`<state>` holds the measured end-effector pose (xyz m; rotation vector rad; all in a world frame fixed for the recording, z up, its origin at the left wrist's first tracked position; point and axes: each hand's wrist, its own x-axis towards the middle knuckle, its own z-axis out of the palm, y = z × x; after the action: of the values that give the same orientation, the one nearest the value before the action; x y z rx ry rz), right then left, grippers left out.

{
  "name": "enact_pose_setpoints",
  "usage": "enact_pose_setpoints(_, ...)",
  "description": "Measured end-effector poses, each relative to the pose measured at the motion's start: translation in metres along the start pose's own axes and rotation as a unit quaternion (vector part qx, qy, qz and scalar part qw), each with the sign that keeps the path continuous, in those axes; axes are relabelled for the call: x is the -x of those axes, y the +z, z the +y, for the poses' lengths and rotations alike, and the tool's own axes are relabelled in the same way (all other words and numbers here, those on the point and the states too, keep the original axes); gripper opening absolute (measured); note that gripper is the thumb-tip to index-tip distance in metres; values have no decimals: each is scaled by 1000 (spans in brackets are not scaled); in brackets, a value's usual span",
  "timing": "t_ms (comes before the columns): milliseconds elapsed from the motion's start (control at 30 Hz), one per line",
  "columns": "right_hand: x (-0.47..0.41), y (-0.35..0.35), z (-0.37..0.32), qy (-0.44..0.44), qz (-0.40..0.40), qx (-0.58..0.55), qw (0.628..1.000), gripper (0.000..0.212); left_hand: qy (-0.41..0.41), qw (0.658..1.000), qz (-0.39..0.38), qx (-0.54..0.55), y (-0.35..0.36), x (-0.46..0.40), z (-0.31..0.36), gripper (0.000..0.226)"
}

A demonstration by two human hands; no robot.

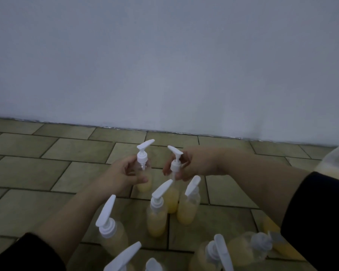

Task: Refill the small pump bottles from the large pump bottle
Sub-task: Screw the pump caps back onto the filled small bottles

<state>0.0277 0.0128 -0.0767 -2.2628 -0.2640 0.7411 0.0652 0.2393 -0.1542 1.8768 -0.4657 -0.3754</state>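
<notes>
Left hand [123,174] grips one small pump bottle [144,173]; right hand [192,165] pinches the neighbouring bottle's pump [175,159].

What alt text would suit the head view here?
Two hands each grip a small pump bottle: the left hand holds one bottle, the right hand another. More small bottles of yellow liquid stand nearer on a tiled floor before a pale wall.
</notes>
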Motion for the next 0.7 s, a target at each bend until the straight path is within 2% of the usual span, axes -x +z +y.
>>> enact_pose_setpoints(133,-7,-5,3,-18,52,-39,998,25,3,1000,9,-28,3,-10,2,45)
enact_pose_setpoints(367,-21,-9,-4,-10,119,58,991,29,5,996,27,-83,3,-20,6,42)
enact_pose_setpoints(700,-21,-6,-4,24,127,73,989,37,15,992,26,-123,3,-22,8,42)
